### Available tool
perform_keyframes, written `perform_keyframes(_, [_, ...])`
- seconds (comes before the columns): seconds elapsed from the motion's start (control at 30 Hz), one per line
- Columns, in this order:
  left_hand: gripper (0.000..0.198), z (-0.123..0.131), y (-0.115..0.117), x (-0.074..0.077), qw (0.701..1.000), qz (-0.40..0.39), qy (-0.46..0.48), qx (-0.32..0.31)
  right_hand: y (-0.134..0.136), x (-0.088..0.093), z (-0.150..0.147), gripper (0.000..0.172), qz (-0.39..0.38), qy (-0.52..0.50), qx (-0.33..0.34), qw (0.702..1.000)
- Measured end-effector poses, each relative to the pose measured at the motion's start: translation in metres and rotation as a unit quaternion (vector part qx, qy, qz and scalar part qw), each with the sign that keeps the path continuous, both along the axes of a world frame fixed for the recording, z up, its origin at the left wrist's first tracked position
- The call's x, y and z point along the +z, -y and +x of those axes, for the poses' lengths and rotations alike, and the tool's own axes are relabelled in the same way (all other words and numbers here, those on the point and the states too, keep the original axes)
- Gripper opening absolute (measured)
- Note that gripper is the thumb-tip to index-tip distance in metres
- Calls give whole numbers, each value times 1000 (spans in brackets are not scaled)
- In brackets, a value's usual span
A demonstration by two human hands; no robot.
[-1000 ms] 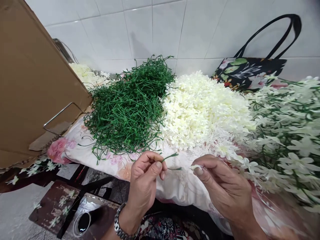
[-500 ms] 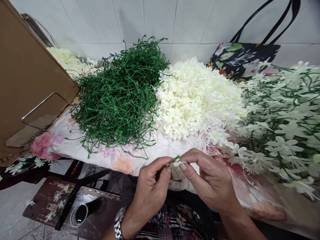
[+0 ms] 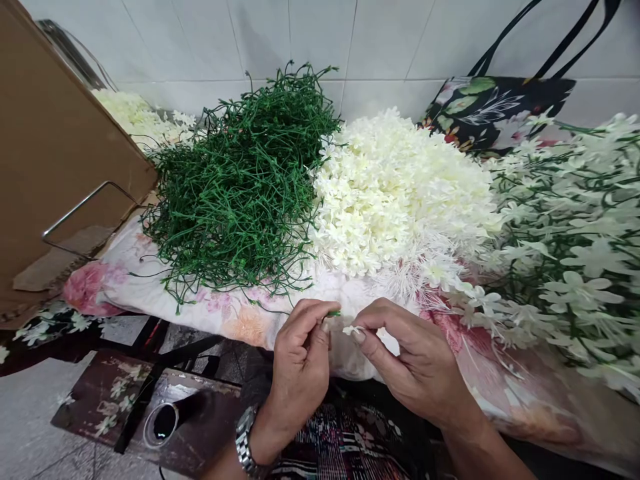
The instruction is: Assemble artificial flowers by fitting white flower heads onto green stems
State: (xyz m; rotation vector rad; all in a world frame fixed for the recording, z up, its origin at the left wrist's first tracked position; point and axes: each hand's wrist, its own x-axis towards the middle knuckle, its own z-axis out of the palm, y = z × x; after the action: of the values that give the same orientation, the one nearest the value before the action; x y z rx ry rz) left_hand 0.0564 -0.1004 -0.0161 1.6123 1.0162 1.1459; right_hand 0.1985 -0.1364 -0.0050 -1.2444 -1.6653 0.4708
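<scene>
My left hand (image 3: 303,357), with a metal watch at the wrist, pinches a green plastic stem (image 3: 336,313); only its tip shows past the fingers. Close by on the right, my right hand (image 3: 407,357) is closed on a small white artificial flower (image 3: 353,330) between thumb and forefinger. A short gap separates stem and flower. Beyond my hands lie a tangled heap of green stems (image 3: 240,193) and, to its right, a mound of cream-white flower heads (image 3: 390,193).
Finished-looking white flower sprays (image 3: 580,280) spread along the right side. A cardboard box (image 3: 65,153) stands at the left, and a floral bag (image 3: 500,113) leans on the tiled wall. Below left, a small cup (image 3: 161,425) sits on a brown board. A flowered cloth (image 3: 200,327) covers the work surface.
My hands have drawn slightly apart. The stem and the white flower, close together before, now have a gap between them. The view has shifted slightly.
</scene>
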Motion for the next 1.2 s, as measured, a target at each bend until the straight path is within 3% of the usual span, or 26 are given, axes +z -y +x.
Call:
perform_keyframes(0.13, [18,-2,2,-3,999,-39,27,18,1,-1,-1,9,6,3,-1,1000])
perform_keyframes(0.37, [16,-5,2,-1,998,-46,37,-28,0,10,-3,10,18,24,12,999])
perform_keyframes(0.73, [17,-2,1,-6,991,125,-32,-40,4,9,-3,16,58,186,-12,981])
perform_keyframes(0.97, [19,2,-2,-15,987,144,-63,-28,-1,-3,-1,13,53,158,-4,986])
perform_keyframes(1.2, [22,3,-4,-15,984,152,-93,-21,-4,-9,-4,14,47,139,-11,989])
